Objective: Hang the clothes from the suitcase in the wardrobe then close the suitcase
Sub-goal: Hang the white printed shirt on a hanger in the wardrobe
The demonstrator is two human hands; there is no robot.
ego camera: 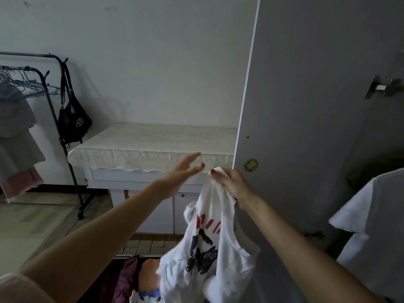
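My right hand [235, 184] grips the top of a white printed T-shirt [209, 243], which hangs down in front of me with red stripes and a dark figure on it. Just left of it, my left hand [185, 169] is stretched out flat with straight fingers and holds nothing. Below the shirt, the open suitcase [129, 278] shows a dark red lining and more clothes at the frame's bottom edge. The grey wardrobe door [306, 106] stands open to the right of my hands. Inside the wardrobe at the far right hangs a white garment [371, 226].
A white cabinet with a cream lace cloth [153, 145] stands against the wall behind my hands. At the left is a black clothes rack [54, 101] with wire hangers, a black bag [73, 121] and hanging garments. Wooden floor lies between the rack and the suitcase.
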